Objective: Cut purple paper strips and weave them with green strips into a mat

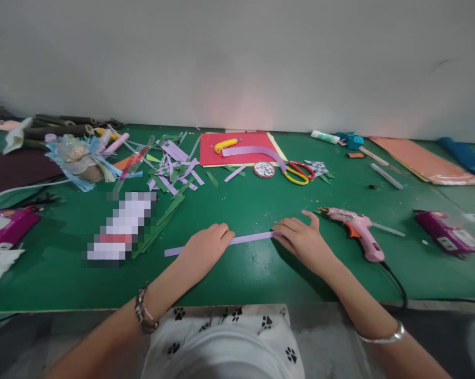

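A narrow purple paper strip [252, 238] lies across the green table in front of me, running under both hands. My left hand [206, 246] is closed over the strip, fingers together, and the strip's left end sticks out past the wrist side. At the right end, my right hand [303, 241] has its fingers closed on the strip while one finger points up and away. The fingertips of both hands are partly hidden. Just right of my right hand lies a pink glue gun [356, 226] with a clear glue stick in its back.
Green paper strips [160, 226] and a pile of purple and green scraps [174, 163] lie to the left. Behind are red paper [209, 150], a yellow cutter [226, 145] and scissors [298, 172]. Purple devices [451, 231] sit at both sides; a cord trails from the glue gun.
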The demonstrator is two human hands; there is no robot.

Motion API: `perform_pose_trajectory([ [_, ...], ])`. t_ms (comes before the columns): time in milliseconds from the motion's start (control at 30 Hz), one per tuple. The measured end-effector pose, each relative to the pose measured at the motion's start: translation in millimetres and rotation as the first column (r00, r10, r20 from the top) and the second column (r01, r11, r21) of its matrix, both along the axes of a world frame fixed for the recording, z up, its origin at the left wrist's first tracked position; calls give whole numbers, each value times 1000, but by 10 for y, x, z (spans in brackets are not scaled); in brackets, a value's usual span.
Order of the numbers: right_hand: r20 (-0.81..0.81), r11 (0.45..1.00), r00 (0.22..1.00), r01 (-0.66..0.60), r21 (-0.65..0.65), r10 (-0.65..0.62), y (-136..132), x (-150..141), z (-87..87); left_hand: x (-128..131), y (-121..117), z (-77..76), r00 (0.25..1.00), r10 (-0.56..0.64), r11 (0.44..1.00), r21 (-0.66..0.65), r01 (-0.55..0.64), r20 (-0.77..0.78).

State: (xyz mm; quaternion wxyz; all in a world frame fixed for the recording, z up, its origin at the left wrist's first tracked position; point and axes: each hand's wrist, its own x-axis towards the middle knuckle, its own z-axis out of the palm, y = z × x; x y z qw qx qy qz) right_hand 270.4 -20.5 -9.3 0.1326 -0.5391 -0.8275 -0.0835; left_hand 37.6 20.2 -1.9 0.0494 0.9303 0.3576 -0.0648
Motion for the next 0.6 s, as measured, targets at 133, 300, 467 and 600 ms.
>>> perform_pose_trajectory([
  [133, -34, 994, 999, -3, -114, -1, -29, -50, 39, 6, 34, 57, 990, 76, 987, -152, -57, 122],
  [300, 9, 1000, 1000, -24, 8, 24, -38, -154, 70, -57, 112, 171, 956, 142, 951, -302, -61, 255],
  [467, 81, 982, 993, -102, 158, 90, -19, -229, 158, -163, 191, 288, 926, 193, 916, -399, -51, 325],
  [600, 64, 982, 980, -186, -24, 187, -4, -302, 294, -106, 152, 420, 928, 155, 940, -340, -33, 339],
])
